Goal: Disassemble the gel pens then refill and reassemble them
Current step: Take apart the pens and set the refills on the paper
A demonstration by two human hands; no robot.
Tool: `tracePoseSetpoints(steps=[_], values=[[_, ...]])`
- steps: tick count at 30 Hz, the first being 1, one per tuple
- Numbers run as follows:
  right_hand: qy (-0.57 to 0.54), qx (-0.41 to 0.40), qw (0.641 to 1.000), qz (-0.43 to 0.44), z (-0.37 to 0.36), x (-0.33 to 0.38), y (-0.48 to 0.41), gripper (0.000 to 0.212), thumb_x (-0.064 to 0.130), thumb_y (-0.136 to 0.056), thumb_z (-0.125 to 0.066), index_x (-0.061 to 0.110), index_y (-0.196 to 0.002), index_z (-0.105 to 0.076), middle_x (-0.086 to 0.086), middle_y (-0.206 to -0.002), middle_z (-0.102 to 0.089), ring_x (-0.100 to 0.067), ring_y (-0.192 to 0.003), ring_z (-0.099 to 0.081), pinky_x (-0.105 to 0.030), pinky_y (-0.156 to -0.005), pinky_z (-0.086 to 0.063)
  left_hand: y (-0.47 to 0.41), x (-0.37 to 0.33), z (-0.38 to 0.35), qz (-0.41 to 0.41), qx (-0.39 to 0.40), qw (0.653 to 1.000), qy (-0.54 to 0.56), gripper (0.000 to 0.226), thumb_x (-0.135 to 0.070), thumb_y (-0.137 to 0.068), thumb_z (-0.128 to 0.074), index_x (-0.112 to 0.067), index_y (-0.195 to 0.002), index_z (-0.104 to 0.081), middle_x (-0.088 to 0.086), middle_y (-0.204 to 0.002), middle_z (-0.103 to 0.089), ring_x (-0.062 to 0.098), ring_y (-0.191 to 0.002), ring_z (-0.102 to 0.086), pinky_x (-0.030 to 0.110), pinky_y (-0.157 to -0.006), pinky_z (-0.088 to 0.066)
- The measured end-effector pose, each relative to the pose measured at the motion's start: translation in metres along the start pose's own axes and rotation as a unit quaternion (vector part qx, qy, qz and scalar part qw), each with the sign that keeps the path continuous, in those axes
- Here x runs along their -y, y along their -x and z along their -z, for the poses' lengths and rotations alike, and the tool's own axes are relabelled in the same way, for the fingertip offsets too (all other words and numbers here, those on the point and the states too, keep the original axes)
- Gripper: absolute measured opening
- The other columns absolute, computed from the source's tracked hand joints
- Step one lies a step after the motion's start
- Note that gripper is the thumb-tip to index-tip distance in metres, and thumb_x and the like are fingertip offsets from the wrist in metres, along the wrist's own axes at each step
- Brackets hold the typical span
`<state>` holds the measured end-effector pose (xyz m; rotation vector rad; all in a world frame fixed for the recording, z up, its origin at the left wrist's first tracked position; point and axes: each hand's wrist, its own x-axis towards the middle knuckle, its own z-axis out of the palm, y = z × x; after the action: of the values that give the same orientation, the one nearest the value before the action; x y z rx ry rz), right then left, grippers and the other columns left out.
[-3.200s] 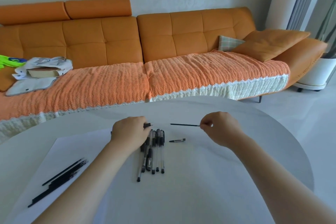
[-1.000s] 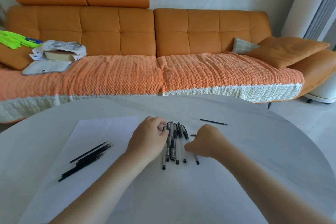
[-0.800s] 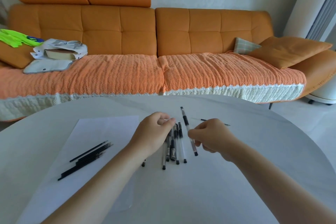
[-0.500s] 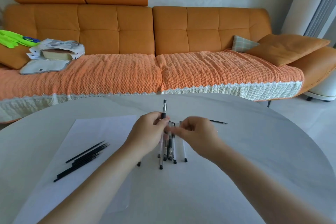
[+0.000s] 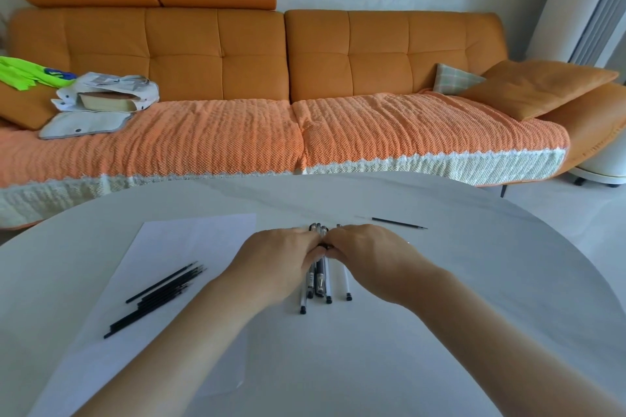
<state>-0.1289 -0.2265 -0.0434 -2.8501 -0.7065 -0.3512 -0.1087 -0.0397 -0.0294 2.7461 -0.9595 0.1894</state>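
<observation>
Several gel pens (image 5: pixel 319 278) lie side by side in a bunch at the middle of the white round table (image 5: pixel 474 281). My left hand (image 5: pixel 281 257) and my right hand (image 5: pixel 369 252) are both down on the far half of the bunch, fingers curled. Their fingertips meet on one gel pen (image 5: pixel 323 246), and the backs of the hands hide the grip itself. One thin black refill (image 5: pixel 399 223) lies alone behind my right hand. Several more black refills (image 5: pixel 159 294) lie on a white sheet of paper (image 5: pixel 189 237) to the left.
An orange sofa (image 5: pixel 305 78) with a knitted orange cover runs behind the table's far edge. On the sofa are a bag with a book (image 5: pixel 105 98) at the left and cushions (image 5: pixel 535 85) at the right.
Half a second ago my hands held one pen tilted up above the bunch. Both hands have since dropped onto the bunch, and that pen no longer sticks up.
</observation>
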Motion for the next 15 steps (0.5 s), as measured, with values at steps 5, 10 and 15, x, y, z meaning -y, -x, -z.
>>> tracePoseSetpoints(steps=[5, 10, 15], values=[[-0.071, 0.065, 0.993, -0.065, 0.017, -0.013, 0.007, 0.02, 0.027, -0.103, -0.047, 0.023, -0.105, -0.066, 0.007, -0.096, -0.068, -0.013, -0.083, -0.061, -0.028, -0.075, -0.05, 0.002, 0.012, 0.006, 0.013, 0.054, 0.998, -0.029, 0.022, -0.041, -0.103, -0.036, -0.034, -0.109, -0.056, -0.007, -0.078, -0.061, 0.02, -0.082, -0.062, 0.034, -0.068, -0.047], [-0.08, 0.079, 0.98, -0.164, 0.025, -0.034, 0.021, 0.014, 0.038, -0.093, -0.062, 0.034, -0.104, -0.071, 0.016, -0.099, -0.061, -0.009, -0.088, -0.058, -0.026, -0.075, -0.049, 0.008, 0.035, 0.012, 0.062, 0.055, 0.996, 0.037, 0.031, -0.038, -0.104, -0.034, -0.038, -0.128, -0.053, -0.015, -0.115, -0.061, 0.011, -0.108, -0.056, 0.03, -0.083, -0.043], [-0.067, 0.136, 0.963, -0.223, 0.015, -0.035, 0.024, 0.026, 0.048, -0.078, -0.076, 0.035, -0.1, -0.071, 0.015, -0.098, -0.064, -0.006, -0.081, -0.059, -0.023, -0.068, -0.049, 0.007, 0.032, 0.0, 0.047, 0.055, 0.996, 0.05, 0.03, -0.032, -0.103, -0.04, -0.032, -0.128, -0.056, -0.015, -0.119, -0.059, 0.011, -0.109, -0.056, 0.031, -0.09, -0.046]])
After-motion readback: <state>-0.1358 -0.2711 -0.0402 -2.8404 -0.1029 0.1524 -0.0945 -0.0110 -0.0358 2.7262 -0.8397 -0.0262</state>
